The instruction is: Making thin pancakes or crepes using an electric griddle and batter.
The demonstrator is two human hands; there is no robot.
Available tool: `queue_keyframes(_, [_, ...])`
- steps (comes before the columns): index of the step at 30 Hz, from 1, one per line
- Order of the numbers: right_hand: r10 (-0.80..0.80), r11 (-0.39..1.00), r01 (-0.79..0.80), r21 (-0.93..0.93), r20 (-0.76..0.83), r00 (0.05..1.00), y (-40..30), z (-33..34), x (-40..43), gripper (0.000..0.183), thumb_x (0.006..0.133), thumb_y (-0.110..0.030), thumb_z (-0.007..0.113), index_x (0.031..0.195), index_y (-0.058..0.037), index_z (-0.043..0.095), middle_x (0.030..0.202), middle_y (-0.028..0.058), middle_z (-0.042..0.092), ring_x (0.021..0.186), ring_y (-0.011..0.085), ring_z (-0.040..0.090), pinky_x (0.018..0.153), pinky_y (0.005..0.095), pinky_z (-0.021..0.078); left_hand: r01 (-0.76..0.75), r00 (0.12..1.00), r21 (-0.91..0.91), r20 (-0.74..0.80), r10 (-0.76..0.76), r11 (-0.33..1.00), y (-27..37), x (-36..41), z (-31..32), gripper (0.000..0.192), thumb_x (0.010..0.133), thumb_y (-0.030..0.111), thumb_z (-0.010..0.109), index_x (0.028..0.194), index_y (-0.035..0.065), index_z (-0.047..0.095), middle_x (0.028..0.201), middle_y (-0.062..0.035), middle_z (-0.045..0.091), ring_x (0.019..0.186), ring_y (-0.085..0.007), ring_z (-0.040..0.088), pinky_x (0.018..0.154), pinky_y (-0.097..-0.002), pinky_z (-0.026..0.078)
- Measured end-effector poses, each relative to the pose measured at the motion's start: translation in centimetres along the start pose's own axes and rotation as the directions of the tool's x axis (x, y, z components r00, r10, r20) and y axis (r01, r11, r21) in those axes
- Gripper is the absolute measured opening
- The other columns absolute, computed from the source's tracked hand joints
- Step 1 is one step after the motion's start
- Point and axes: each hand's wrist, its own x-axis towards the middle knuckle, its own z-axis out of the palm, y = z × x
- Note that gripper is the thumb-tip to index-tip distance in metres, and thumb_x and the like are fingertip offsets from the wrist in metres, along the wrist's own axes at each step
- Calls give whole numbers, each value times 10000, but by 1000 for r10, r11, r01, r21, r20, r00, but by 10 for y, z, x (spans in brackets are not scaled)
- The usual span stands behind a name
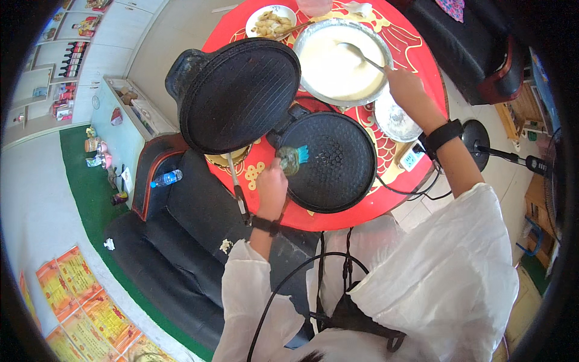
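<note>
My left hand (272, 190) grips a bottle-like oil brush (289, 166) with blue bristles, held over the left part of the lower plate (346, 174) of an electric griddle. Whether the bristles touch the plate I cannot tell. The griddle's ridged lid (239, 97) stands open to the left. In my right hand (407, 90) is the handle of a metal spoon (362, 55). Its bowl lies in the pale batter (321, 68) that fills a large metal basin (304, 86) behind the griddle.
On the red patterned table (325, 221) are a plate of food pieces (271, 20), a bowl with white powder (396, 120) and a power strip (412, 157) with cables. A long-handled utensil (239, 194) overhangs the left edge. A black sofa (194, 190) is left, a pedestal fan (506, 156) right.
</note>
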Motion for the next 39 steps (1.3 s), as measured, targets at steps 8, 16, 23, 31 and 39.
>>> queue_keyframes(8, [-68, 991, 56, 125, 96, 993, 14, -4, 1, 178, 694, -83, 389, 759, -16, 541, 734, 166, 541, 691, 277, 538, 591, 361, 430, -58, 986, -219, 140, 91, 974, 19, -50, 28, 123, 697, 65, 426, 803, 43, 485, 597, -147, 513, 525, -289, 506, 465, -360, 399])
queue_keyframes(16, [-84, 968, 58, 246, 97, 992, -10, 9, 19, 190, 691, -67, 384, 837, -36, 502, 776, 142, 528, 724, 277, 518, 607, 364, 417, -195, 979, -245, 8, 203, 950, 75, 14, 41, 148, 677, 22, 430, 817, 4, 476, 642, -156, 520, 550, -297, 507, 486, -362, 411])
queue_keyframes(23, [4, 990, -6, 140, 15, 1000, -6, 6, 22, 172, 717, -84, 383, 833, -38, 503, 730, 149, 533, 671, 261, 539, 558, 350, 438, -122, 991, 22, -45, 123, 992, 46, 39, 16, 154, 665, 6, 440, 814, 5, 478, 583, -162, 507, 539, -305, 500, 477, -374, 389])
queue_keyframes(31, [-2, 996, -8, 90, 120, 993, 18, -15, -5, 175, 701, -81, 401, 778, -24, 548, 760, 145, 546, 721, 254, 542, 587, 342, 441, -115, 980, 86, 172, 99, 990, 12, -34, 4, 171, 653, 17, 424, 818, 6, 469, 559, -148, 494, 492, -276, 499, 431, -345, 399])
queue_keyframes(39, [-197, 960, 225, 168, -165, 966, 18, 6, -24, 141, 680, -58, 387, 751, -25, 504, 671, 153, 516, 651, 269, 512, 584, 358, 405, -183, 975, -277, 72, 210, 943, 65, -27, 34, 159, 686, 24, 440, 845, 18, 459, 638, -164, 513, 569, -309, 499, 487, -361, 398])
